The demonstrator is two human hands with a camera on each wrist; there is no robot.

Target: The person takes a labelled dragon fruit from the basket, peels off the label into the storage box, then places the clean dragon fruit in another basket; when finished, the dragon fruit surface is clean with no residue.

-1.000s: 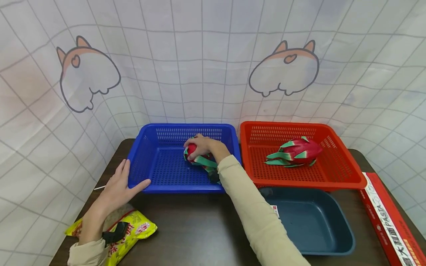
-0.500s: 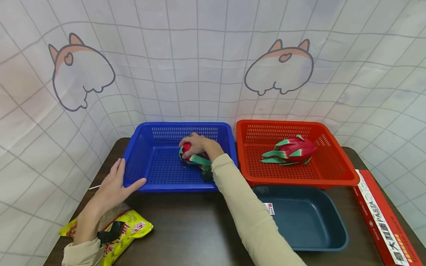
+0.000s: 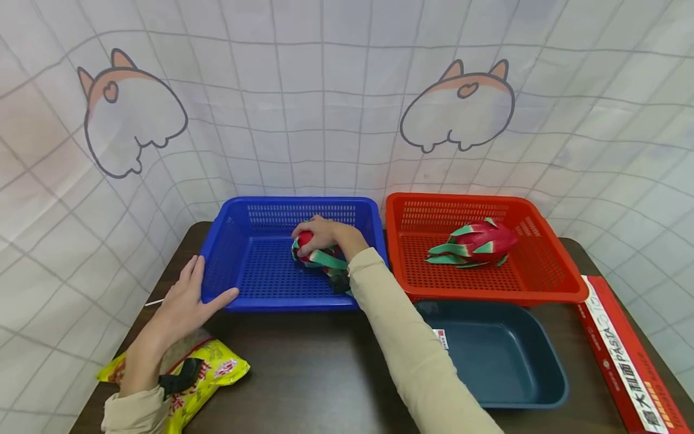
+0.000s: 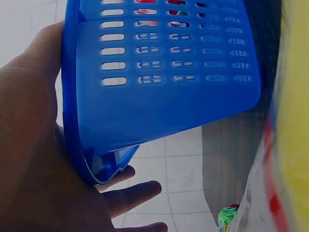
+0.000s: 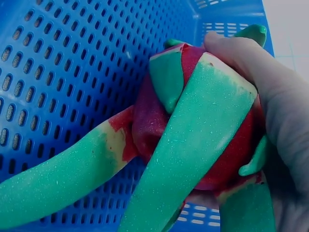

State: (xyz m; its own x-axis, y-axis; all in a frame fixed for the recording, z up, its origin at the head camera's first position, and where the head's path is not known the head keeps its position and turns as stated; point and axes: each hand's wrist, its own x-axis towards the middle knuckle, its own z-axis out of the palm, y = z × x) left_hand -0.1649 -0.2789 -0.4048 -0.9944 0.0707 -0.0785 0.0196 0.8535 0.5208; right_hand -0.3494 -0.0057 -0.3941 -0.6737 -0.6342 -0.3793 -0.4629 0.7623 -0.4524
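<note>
My right hand point(image 3: 321, 234) grips a dragon fruit point(image 5: 203, 130) inside the blue basket point(image 3: 260, 304). Its red body and long green scales show in the right wrist view, with the thumb curled over one side. At the basket's near left corner my left hand point(image 3: 187, 301) rests on the rim, fingers straight along the outside and thumb stretched over the front edge. The left wrist view shows the palm at the blue rim with the fingers point(image 4: 135, 195) extended past it. A second dragon fruit point(image 3: 482, 243) lies in the red basket point(image 3: 493, 293) to the right.
A dark blue-green tub point(image 3: 504, 355) stands in front of the red basket. To its right lies a long red pasta box point(image 3: 629, 361). Under the left forearm is a yellow bag point(image 3: 217, 367). A white tiled-pattern sheet point(image 3: 303, 120) hangs behind the dark table point(image 3: 303, 367).
The head view has shifted slightly, so the whole scene sits a little differently in frame. Both hands keep their places, the right still gripping the dragon fruit in the blue basket.
</note>
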